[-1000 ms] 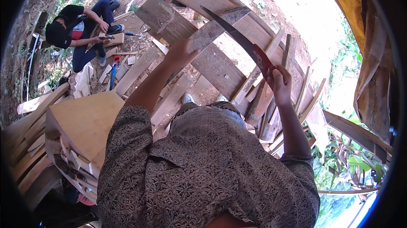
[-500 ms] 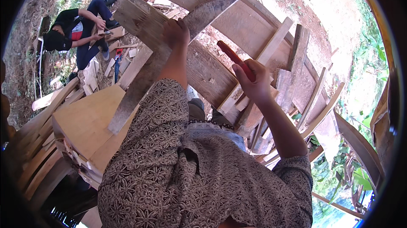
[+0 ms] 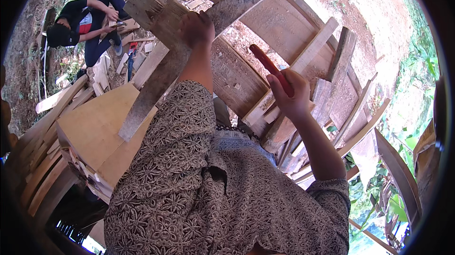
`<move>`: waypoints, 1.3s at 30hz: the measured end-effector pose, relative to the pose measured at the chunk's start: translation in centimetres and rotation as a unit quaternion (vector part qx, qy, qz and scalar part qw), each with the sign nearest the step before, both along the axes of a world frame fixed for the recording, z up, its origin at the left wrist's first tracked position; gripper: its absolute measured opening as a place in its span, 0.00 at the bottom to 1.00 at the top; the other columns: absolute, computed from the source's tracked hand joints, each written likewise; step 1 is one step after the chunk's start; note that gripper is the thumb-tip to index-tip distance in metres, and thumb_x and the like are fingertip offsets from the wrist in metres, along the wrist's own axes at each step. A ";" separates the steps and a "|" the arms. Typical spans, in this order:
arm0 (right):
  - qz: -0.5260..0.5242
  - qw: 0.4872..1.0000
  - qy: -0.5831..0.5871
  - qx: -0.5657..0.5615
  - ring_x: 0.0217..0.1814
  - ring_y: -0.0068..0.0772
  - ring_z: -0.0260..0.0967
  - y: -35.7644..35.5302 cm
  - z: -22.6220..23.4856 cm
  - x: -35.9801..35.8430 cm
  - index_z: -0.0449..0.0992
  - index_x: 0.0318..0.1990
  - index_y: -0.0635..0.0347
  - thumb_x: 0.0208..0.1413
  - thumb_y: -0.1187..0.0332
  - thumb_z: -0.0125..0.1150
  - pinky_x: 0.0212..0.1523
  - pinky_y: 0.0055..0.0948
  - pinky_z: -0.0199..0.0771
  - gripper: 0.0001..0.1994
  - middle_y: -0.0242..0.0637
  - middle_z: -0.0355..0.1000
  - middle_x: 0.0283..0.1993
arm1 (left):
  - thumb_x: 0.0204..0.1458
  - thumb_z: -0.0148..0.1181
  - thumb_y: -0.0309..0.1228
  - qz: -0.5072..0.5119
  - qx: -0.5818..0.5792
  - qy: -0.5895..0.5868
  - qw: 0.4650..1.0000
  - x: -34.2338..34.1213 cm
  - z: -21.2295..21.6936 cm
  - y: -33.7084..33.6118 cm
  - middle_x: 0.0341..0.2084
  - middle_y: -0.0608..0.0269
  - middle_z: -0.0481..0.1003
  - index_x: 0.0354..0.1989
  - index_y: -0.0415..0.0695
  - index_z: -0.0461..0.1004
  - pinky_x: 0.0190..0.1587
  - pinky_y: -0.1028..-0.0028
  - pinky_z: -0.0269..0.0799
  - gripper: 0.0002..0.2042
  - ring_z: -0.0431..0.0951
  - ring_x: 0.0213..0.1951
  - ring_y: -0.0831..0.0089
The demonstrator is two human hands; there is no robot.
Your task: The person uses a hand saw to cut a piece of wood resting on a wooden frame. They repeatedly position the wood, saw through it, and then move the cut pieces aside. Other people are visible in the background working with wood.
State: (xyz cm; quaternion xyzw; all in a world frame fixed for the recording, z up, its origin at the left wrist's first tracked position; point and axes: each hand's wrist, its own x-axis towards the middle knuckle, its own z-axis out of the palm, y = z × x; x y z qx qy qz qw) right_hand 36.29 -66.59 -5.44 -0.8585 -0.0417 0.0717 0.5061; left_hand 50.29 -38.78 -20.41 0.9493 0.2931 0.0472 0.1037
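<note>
My left hand [image 3: 197,29] is closed round the edge of a long grey board [image 3: 242,2]. The board slants from the lower left to the upper right, over a wide brown plank [image 3: 232,77]. Its far end is broad with a pale edge; my hand and forearm hide part of its middle. To the right, my right hand [image 3: 295,94] is wrapped round a slim red tool [image 3: 271,69]. That tool points up and to the left, apart from the board. Its lower end is hidden in my palm, and its exact kind cannot be told.
At the upper left a person in dark clothes [image 3: 95,22] sits holding a small thing. Wood scraps and a red-and-blue saw-like tool [image 3: 131,60] lie nearby. A pale plywood box [image 3: 99,127] stands at the left. Several planks [image 3: 315,46] and timbers crowd the right.
My right hand and the red tool have shifted slightly right. The far end of the grey board has moved a little up and right, with my left hand still on it.
</note>
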 end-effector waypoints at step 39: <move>0.048 0.991 0.078 -0.094 0.20 0.33 0.63 -6.6 4.9 -5.3 0.71 0.28 0.64 0.59 0.66 0.65 0.23 0.33 0.59 0.13 0.39 0.64 0.20 | 0.63 0.42 0.49 -0.018 0.018 -0.010 1.000 0.0 -0.9 0.7 0.48 0.54 0.76 0.46 0.44 0.75 0.54 0.50 0.65 0.22 0.75 0.53 0.56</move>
